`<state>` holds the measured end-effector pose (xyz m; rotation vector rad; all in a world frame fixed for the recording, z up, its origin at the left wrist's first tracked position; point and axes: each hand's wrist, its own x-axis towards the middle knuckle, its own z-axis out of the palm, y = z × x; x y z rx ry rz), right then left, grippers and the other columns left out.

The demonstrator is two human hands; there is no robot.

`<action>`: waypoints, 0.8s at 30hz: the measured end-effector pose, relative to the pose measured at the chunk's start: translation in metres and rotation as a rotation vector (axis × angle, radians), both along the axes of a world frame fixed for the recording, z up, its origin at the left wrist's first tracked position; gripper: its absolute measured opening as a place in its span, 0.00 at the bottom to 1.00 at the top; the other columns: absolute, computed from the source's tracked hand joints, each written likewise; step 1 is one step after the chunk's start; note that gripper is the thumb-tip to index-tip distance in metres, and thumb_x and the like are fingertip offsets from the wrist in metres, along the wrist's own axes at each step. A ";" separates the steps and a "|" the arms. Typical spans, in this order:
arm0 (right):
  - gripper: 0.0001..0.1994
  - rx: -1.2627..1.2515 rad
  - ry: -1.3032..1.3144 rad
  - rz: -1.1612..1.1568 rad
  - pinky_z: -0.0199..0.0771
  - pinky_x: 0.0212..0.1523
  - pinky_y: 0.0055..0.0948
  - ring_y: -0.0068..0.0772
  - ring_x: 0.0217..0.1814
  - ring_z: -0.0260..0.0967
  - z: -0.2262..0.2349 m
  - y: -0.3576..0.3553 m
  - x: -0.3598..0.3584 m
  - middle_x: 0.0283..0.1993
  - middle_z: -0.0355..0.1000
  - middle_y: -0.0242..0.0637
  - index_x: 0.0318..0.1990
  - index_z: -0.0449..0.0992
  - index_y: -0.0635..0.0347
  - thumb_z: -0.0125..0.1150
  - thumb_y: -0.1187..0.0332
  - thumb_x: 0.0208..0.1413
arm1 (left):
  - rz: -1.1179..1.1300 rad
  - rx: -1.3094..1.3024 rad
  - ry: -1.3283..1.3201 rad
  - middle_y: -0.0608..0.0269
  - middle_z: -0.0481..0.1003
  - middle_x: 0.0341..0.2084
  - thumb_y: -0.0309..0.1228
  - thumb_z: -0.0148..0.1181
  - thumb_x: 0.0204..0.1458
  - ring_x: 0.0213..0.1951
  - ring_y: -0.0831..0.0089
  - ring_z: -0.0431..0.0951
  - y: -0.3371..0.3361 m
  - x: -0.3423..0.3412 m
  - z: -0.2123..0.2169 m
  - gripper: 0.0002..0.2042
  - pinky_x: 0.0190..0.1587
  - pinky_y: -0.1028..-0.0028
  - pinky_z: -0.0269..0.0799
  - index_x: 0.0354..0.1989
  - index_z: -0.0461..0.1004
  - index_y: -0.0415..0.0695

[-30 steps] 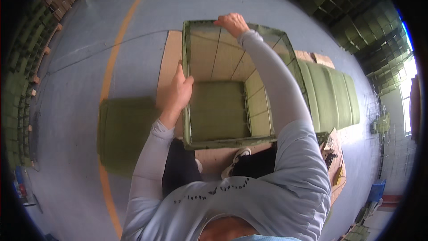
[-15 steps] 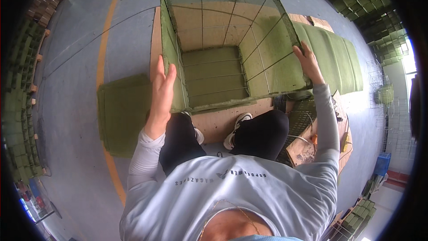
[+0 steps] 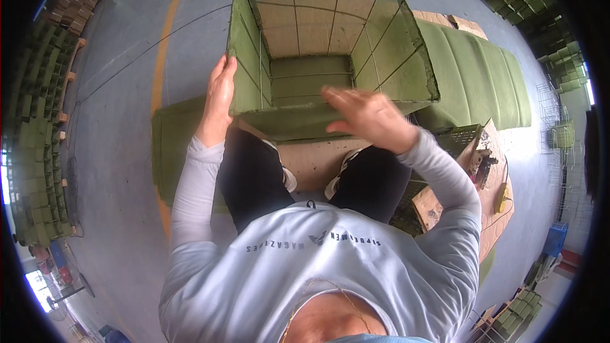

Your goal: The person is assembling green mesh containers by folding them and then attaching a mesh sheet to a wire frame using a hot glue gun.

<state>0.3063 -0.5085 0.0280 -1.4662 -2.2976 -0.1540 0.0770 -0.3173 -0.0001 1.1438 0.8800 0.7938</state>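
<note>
In front of me stands an open-topped box of wire frame covered in green mesh, its thin metal wires showing along the walls and bottom. My left hand lies flat along the box's left outer side, fingers stretched toward the far end. Above the near rim, my right hand reaches across with its fingers stretched and its thumb apart. It is slightly blurred and holds nothing; whether its fingertips touch the rim I cannot tell.
Green mesh sheets lie to the right, a flat green piece to the left. A dark crate and cardboard bearing a yellow-handled tool are near my right knee. Stacked green boxes line the left side.
My right hand has left the box's right side and swung inward over the near rim. The box has shifted away and tipped, so more of its near side shows. My left hand stays at its left side.
</note>
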 end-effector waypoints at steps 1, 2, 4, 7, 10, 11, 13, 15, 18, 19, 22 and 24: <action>0.20 -0.072 -0.095 -0.096 0.72 0.32 0.34 0.38 0.31 0.72 -0.001 0.005 0.000 0.29 0.71 0.38 0.44 0.70 0.60 0.57 0.54 0.52 | -0.022 0.022 -0.005 0.57 0.62 0.57 0.39 0.45 0.60 0.56 0.68 0.66 0.004 0.004 0.004 0.25 0.54 0.71 0.66 0.62 0.55 0.39; 0.17 -0.216 -0.223 -0.193 0.71 0.24 0.33 0.34 0.24 0.71 -0.005 0.016 0.002 0.21 0.68 0.34 0.40 0.71 0.57 0.57 0.54 0.52 | 0.049 0.035 0.150 0.57 0.64 0.56 0.41 0.45 0.59 0.55 0.68 0.67 0.011 0.008 0.010 0.25 0.53 0.70 0.66 0.61 0.57 0.39; 0.13 0.159 -0.297 -0.147 0.65 0.18 0.34 0.30 0.18 0.67 -0.002 0.046 0.022 0.14 0.60 0.31 0.31 0.71 0.52 0.54 0.53 0.54 | 0.112 -0.100 0.173 0.57 0.67 0.53 0.47 0.46 0.58 0.55 0.68 0.67 0.040 0.021 0.026 0.27 0.53 0.69 0.65 0.57 0.61 0.38; 0.18 0.326 -0.346 -0.211 0.64 0.20 0.28 0.30 0.17 0.63 0.025 0.126 0.067 0.16 0.64 0.31 0.34 0.76 0.54 0.51 0.49 0.56 | -0.123 0.070 -0.230 0.58 0.67 0.53 0.50 0.37 0.61 0.57 0.69 0.62 0.088 0.034 0.046 0.27 0.58 0.63 0.58 0.59 0.61 0.42; 0.21 -0.067 0.001 -0.119 0.71 0.31 0.33 0.31 0.27 0.73 0.071 0.201 0.102 0.27 0.77 0.31 0.31 0.79 0.56 0.50 0.48 0.58 | -0.114 0.175 -0.371 0.59 0.66 0.54 0.52 0.32 0.61 0.56 0.70 0.63 0.107 0.045 0.032 0.29 0.59 0.68 0.56 0.59 0.60 0.40; 0.21 -0.058 -0.004 -0.120 0.71 0.31 0.33 0.31 0.27 0.73 0.081 0.216 0.108 0.27 0.77 0.31 0.31 0.79 0.56 0.50 0.48 0.58 | -0.086 0.280 -0.282 0.59 0.64 0.57 0.55 0.29 0.60 0.58 0.70 0.62 0.105 0.050 0.019 0.32 0.61 0.70 0.51 0.59 0.59 0.39; 0.23 -0.229 0.234 -0.168 0.70 0.28 0.31 0.28 0.25 0.72 0.092 0.238 0.114 0.21 0.74 0.31 0.21 0.78 0.57 0.51 0.49 0.57 | -0.101 0.362 -0.196 0.56 0.55 0.62 0.56 0.28 0.60 0.63 0.66 0.53 0.100 0.056 -0.008 0.35 0.65 0.70 0.44 0.63 0.52 0.36; 0.23 -0.251 0.271 -0.179 0.69 0.28 0.30 0.26 0.24 0.71 0.099 0.251 0.119 0.21 0.74 0.30 0.21 0.78 0.57 0.51 0.49 0.57 | -0.069 0.372 -0.139 0.55 0.52 0.64 0.56 0.27 0.60 0.65 0.65 0.50 0.096 0.054 -0.038 0.36 0.65 0.69 0.43 0.63 0.50 0.34; 0.24 -0.255 0.309 -0.159 0.68 0.27 0.30 0.25 0.23 0.70 0.103 0.264 0.127 0.20 0.74 0.30 0.21 0.78 0.58 0.51 0.48 0.57 | -0.178 0.385 0.239 0.51 0.58 0.60 0.55 0.28 0.60 0.62 0.60 0.56 0.090 0.033 -0.085 0.34 0.63 0.70 0.50 0.61 0.56 0.37; 0.24 -0.273 0.296 -0.209 0.67 0.26 0.30 0.25 0.23 0.70 0.103 0.268 0.129 0.20 0.73 0.30 0.21 0.78 0.58 0.51 0.49 0.57 | -0.208 0.397 0.365 0.50 0.60 0.59 0.55 0.29 0.60 0.61 0.58 0.58 0.087 0.023 -0.104 0.33 0.62 0.70 0.52 0.60 0.58 0.37; 0.24 -0.274 0.308 -0.223 0.66 0.25 0.30 0.23 0.22 0.67 0.105 0.281 0.133 0.19 0.72 0.29 0.20 0.77 0.58 0.51 0.49 0.57 | -0.027 0.369 0.549 0.46 0.66 0.53 0.57 0.35 0.58 0.56 0.57 0.64 0.044 0.015 -0.184 0.34 0.56 0.67 0.59 0.53 0.64 0.31; 0.24 -0.263 0.285 -0.230 0.66 0.25 0.29 0.22 0.22 0.67 0.107 0.286 0.134 0.19 0.72 0.29 0.19 0.77 0.58 0.52 0.49 0.57 | 0.034 0.493 0.631 0.40 0.71 0.40 0.56 0.42 0.56 0.45 0.57 0.71 0.025 0.001 -0.227 0.33 0.48 0.63 0.64 0.42 0.69 0.29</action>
